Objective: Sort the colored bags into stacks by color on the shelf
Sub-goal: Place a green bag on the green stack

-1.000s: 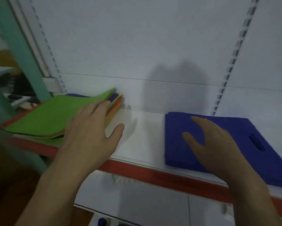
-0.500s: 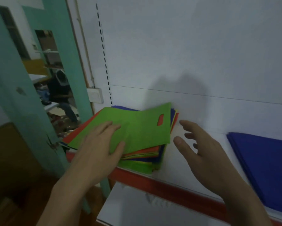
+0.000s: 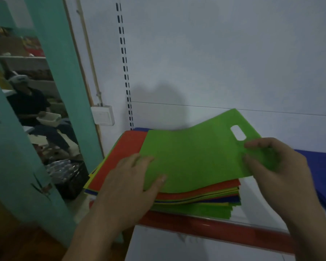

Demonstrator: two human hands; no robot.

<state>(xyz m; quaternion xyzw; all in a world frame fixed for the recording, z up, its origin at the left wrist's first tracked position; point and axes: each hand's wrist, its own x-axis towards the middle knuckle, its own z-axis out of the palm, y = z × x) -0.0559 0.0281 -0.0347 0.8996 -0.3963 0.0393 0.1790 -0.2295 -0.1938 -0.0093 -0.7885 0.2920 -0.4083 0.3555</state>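
Observation:
A green bag (image 3: 194,157) with a cut-out handle lies on top of a mixed pile (image 3: 196,196) of red, yellow, blue and green bags on the white shelf (image 3: 252,200). Its right end curls up off the pile. My right hand (image 3: 278,172) pinches that raised right edge just below the handle hole. My left hand (image 3: 128,185) lies with straight fingers on the pile's left part, the thumb on the green bag's lower left corner. A stack of blue bags (image 3: 322,166) sits at the right edge.
The shelf has a red front lip (image 3: 214,228) and a white back panel. A teal post (image 3: 64,91) stands at the left. Beyond it a person sits holding a white tub (image 3: 49,119), with a dark crate (image 3: 69,178) on the floor.
My view swung left from the blue stack to the mixed pile. My right hand came off the blue stack, crossed over and took the green bag's right edge, which now lifts.

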